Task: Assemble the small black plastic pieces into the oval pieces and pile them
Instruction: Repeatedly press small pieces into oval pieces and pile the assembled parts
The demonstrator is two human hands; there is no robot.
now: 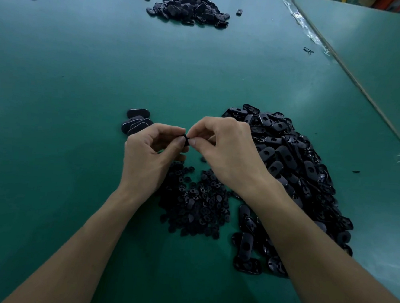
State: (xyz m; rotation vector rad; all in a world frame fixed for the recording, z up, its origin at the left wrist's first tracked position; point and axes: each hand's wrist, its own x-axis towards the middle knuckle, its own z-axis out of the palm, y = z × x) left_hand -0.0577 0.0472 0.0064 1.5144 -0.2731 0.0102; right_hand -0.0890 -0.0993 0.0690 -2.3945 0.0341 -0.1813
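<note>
Head view; left hand [149,153], right hand [228,151] pinch black piece [186,140]

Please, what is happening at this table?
A person is putting black plastic parts together. The left hand and the right hand both pinch one small black part between their fingertips, above a heap of small pieces. A big heap of oval pieces lies to the right, a few ovals sit just beyond the left hand, and another pile lies far across the green table.
</note>
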